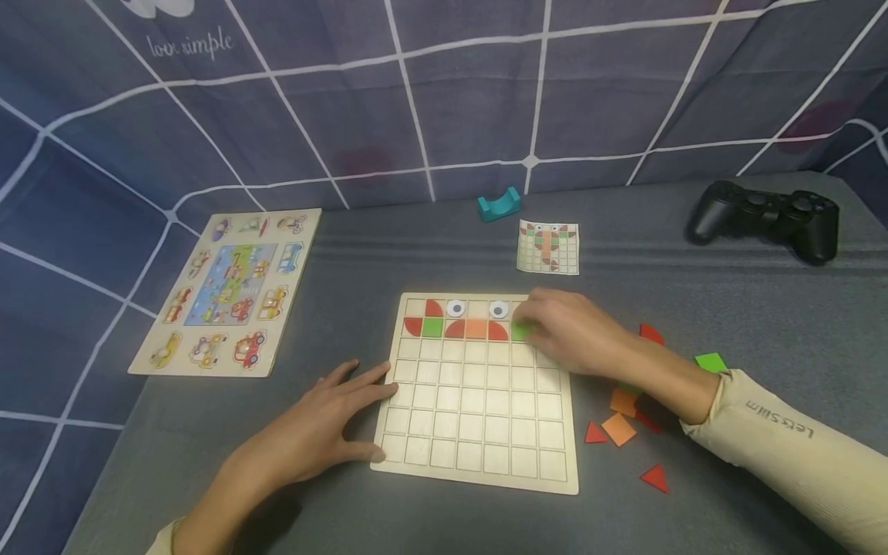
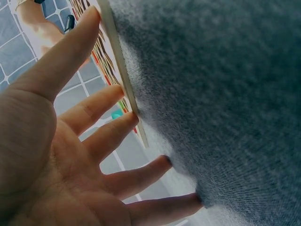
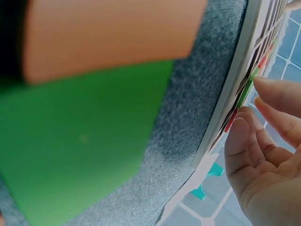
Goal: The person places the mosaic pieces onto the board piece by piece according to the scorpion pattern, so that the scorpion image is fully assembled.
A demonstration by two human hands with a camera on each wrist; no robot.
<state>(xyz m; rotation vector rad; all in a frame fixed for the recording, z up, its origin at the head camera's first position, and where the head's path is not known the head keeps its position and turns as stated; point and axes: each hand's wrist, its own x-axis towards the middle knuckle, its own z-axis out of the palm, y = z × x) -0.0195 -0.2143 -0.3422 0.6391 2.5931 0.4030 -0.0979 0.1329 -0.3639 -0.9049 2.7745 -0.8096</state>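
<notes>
A wooden grid board lies flat on the grey cloth, with red quarter-circle, green and orange square tiles and two eye discs in its top two rows. My left hand spreads its fingers along the board's left edge; thumb and fingertips touch the rim in the left wrist view. At the upper right of the grid my right hand pinches a green square tile between thumb and fingers, right at its cell. In the right wrist view, that green tile sits flush with the grid; a red tile shows by the thumb.
Loose orange tiles, red triangles and a green square lie right of the board. A pattern card, teal holder and black game controller stand behind. A vehicle puzzle board lies left.
</notes>
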